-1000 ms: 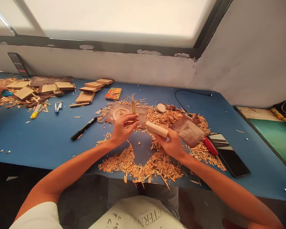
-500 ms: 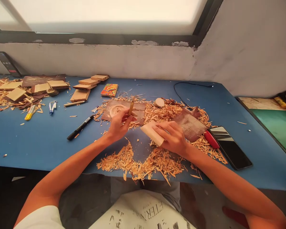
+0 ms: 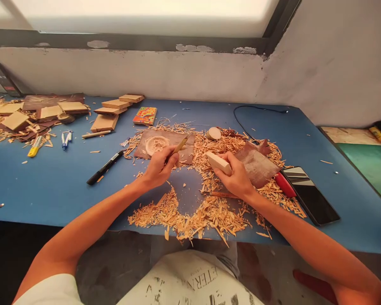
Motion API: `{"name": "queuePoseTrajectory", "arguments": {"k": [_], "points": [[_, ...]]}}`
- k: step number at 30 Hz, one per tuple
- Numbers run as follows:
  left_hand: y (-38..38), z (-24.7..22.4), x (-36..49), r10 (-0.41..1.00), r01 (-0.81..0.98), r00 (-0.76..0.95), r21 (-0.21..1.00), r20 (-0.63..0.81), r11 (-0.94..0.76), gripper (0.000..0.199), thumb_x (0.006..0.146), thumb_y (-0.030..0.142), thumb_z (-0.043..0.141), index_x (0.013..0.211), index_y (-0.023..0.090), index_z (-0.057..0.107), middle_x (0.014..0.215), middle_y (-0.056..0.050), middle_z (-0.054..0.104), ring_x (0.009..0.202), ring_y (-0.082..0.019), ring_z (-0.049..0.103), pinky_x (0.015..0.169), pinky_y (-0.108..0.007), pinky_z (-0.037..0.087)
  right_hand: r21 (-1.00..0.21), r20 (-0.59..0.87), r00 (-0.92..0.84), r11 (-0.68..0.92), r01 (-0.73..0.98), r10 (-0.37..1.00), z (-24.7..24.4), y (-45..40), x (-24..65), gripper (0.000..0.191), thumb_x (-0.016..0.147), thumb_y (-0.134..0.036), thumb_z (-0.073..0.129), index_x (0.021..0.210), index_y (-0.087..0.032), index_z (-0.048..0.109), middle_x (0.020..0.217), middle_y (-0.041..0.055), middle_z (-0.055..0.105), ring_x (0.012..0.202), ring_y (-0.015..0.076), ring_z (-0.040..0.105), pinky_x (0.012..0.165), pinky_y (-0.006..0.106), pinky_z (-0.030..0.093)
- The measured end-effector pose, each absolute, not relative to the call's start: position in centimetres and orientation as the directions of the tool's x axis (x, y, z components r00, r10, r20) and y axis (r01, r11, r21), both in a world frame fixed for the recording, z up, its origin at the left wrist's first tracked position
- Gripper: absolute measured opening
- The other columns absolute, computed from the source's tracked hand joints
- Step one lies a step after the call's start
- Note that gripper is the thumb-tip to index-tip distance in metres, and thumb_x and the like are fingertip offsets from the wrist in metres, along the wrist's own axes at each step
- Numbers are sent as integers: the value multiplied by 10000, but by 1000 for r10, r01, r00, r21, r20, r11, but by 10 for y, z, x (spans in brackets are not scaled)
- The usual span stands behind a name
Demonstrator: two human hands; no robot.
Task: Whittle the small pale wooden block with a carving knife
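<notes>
My left hand [image 3: 160, 166] is closed around a slim carving knife [image 3: 180, 145], whose narrow end points up and to the right. In my right hand [image 3: 236, 176] is a pale wooden block [image 3: 219, 162], gripped along its side and tilted, with one end toward the knife. Knife and block are apart. Behind my left hand, a round wooden dish [image 3: 156, 145] with shavings in it rests on brown sandpaper [image 3: 141, 146]. Curled wood shavings [image 3: 190, 222] lie beneath and around both hands. A pencil-like stick [image 3: 224, 194] lies under my right wrist.
A black marker [image 3: 105, 167] lies left of my hands. Farther left are a yellow cutter [image 3: 34, 147], stacked wooden blocks [image 3: 104, 123] and a patterned box [image 3: 145, 115]. To the right are crumpled sandpaper [image 3: 262, 167], a red object [image 3: 285, 185] and a phone [image 3: 311, 195].
My right hand has turned the wooden block and raised it slightly, uncovering the stick below. The knife in my left hand has tilted from near upright toward the right. The view has shifted slightly.
</notes>
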State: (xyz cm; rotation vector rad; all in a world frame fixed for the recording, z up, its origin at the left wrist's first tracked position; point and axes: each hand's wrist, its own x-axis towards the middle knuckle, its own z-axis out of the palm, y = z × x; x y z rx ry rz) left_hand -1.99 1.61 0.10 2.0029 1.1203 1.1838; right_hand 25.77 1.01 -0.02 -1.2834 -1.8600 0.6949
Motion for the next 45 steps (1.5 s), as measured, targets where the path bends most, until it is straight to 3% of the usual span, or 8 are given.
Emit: {"name": "queuePoseTrajectory", "arguments": {"k": [5, 11, 16, 21, 26, 31, 39, 45], "points": [[9, 5, -16, 813, 434, 356, 689, 460, -580, 243, 1078, 303, 434, 1036, 183, 642, 652, 43, 605, 549, -82, 513, 566, -216, 431, -810, 304, -255, 390, 438, 918, -4, 4, 251, 279, 873, -310, 641, 1102, -243, 498, 1067, 53, 671, 863, 200, 639, 743, 349, 542], [2, 8, -14, 713, 510, 505, 498, 486, -701, 227, 1073, 277, 432, 1029, 184, 635, 659, 36, 620, 542, -91, 536, 540, -218, 411, -762, 289, -382, 452, 463, 878, -3, 3, 248, 814, 838, -349, 722, 1509, -317, 262, 1500, 126, 470, 1263, 318, 587, 1017, 519, 558], [-3, 7, -13, 600, 535, 619, 287, 506, -794, 226, 1081, 262, 411, 1131, 177, 615, 860, -29, 743, 658, -118, 656, 575, -238, 453, -664, 316, -480, 552, 504, 818, -4, 1, 245, 1032, 768, -415, 825, 1567, -283, 186, 1537, 158, 415, 1397, 370, 493, 1157, 581, 463], [-9, 14, -10, 611, 559, 624, 268, 487, -785, 260, 1096, 300, 395, 1146, 186, 623, 865, -29, 732, 656, -124, 646, 577, -249, 446, -580, 351, -550, 637, 508, 758, -8, 4, 244, 1185, 710, -446, 874, 1609, -266, 122, 1555, 182, 405, 1407, 394, 473, 1156, 609, 443], [-9, 14, -10, 630, 570, 616, 284, 472, -771, 232, 1083, 333, 444, 1099, 180, 617, 855, -28, 724, 657, -124, 642, 574, -248, 452, -566, 378, -538, 648, 510, 754, -9, 3, 244, 1202, 734, -407, 844, 1633, -284, 56, 1576, 169, 417, 1380, 398, 507, 1113, 604, 474], [-8, 10, -10, 660, 594, 625, 296, 415, -748, 263, 1089, 347, 416, 1109, 175, 614, 764, -12, 731, 605, -128, 649, 528, -252, 432, -565, 402, -537, 662, 492, 742, -12, -1, 241, 1159, 674, -456, 878, 1579, -246, 185, 1446, 181, 510, 1298, 392, 567, 1079, 583, 501], [-6, 13, -11, 680, 625, 593, 286, 432, -726, 289, 1081, 381, 445, 1012, 180, 640, 750, -9, 736, 577, -124, 630, 547, -253, 402, -625, 297, -601, 627, 465, 742, -9, 1, 250, 1075, 712, -353, 835, 1573, -252, 198, 1418, 160, 520, 1273, 347, 575, 1081, 543, 508], [3, 8, -15, 696, 611, 601, 336, 393, -717, 334, 1084, 391, 427, 941, 180, 642, 681, 4, 709, 522, -112, 585, 514, -250, 344, -654, 293, -598, 612, 444, 746, -6, 7, 256, 959, 702, -474, 855, 1486, -230, 361, 1386, 152, 586, 1250, 347, 609, 1057, 522, 529]]}}
